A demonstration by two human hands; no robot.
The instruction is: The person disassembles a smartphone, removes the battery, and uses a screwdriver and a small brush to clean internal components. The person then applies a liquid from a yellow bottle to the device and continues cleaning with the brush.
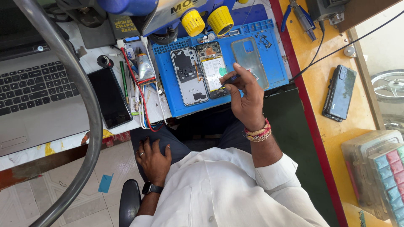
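The opened phone (212,69) is laid face down on the blue mat (275,63), its battery and board exposed so that the inside can be reached from above. Far left of the phone, a laptop (35,90) takes up the worktop (59,145). Nearer, a dark phone (109,97) is laid flat, and a glue tube (145,67) with red and white cables (141,98) is crowded against the mat's left edge. The left hand (153,162) is rested on the thigh, below the mat and well apart from the phone, its fingers spread loosely and holding nothing. Just left of the phone, the removed back frame (189,75) is placed beside it. The right hand (246,98) is raised over the phone's lower right corner; its fingers (229,80) are pinched narrowly on a thin tool (230,78), the tip aimed at the phone's edge. Just right of the phone, a clear case (249,61) lies on the mat. Little bare mat is left there. Further right, past the red rim, another phone (340,92) lies on the yellow shelf (324,143), where more open room is seen.
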